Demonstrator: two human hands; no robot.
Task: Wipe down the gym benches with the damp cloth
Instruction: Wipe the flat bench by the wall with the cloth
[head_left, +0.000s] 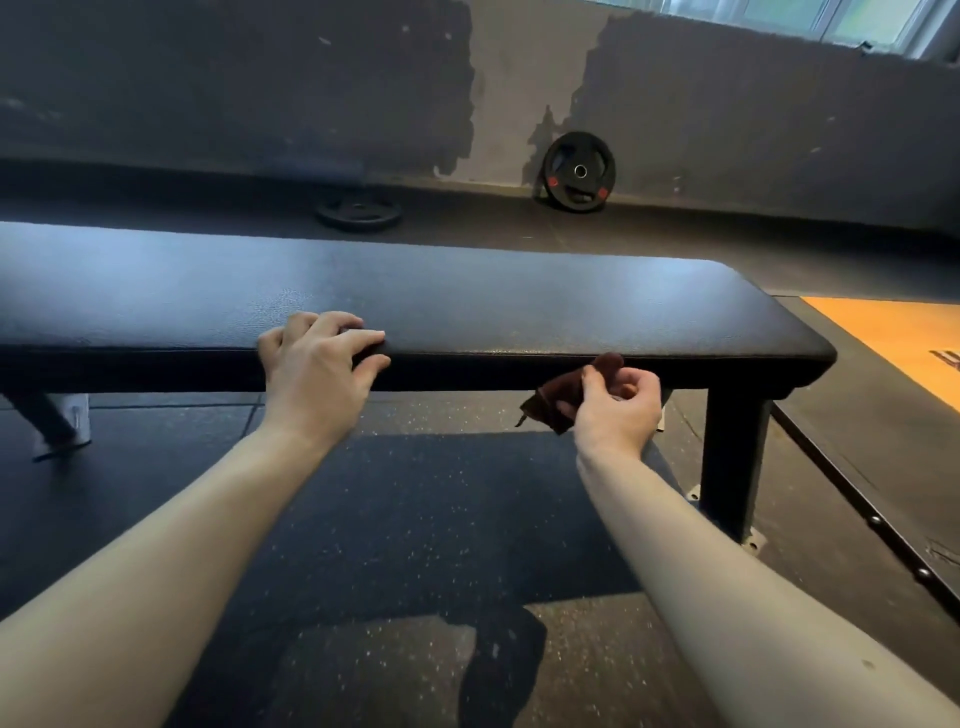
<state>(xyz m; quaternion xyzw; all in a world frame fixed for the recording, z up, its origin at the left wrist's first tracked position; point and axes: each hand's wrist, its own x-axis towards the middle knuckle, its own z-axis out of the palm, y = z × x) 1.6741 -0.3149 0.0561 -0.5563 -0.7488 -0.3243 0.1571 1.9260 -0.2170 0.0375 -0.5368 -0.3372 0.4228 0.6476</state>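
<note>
The right hand (618, 402) pinches a dark brown cloth (556, 402) between thumb and curled fingers. The cloth is bunched, and a loose corner hangs down to the left of the knuckles. Hand and cloth are at the near side face of the bench (519, 306), just under its top edge and close to its right end; the upper fold of the cloth touches that side face.

The left hand (317, 364) is farther left along the same near edge, well apart from the cloth. It grips the padding, with its fingers curled over onto the top surface and its thumb pressed against the side face below. Both forearms are bare and reach in from the bottom corners of the view.

The bench is a flat black padded one that runs across the view from left to right. Under its right end stands a black upright leg (732, 447) with a bolted foot plate. Under its left end another support (57, 421) is only partly visible.

Beneath the bench lies speckled black rubber floor (415, 519). Right of the bench there is an orange-brown wooden panel (893, 343) set into a black frame.

Behind the bench one black weight plate (359, 212) lies flat on the floor. A second plate with red marks (579, 171) leans upright against the patchy grey wall (727, 104).
</note>
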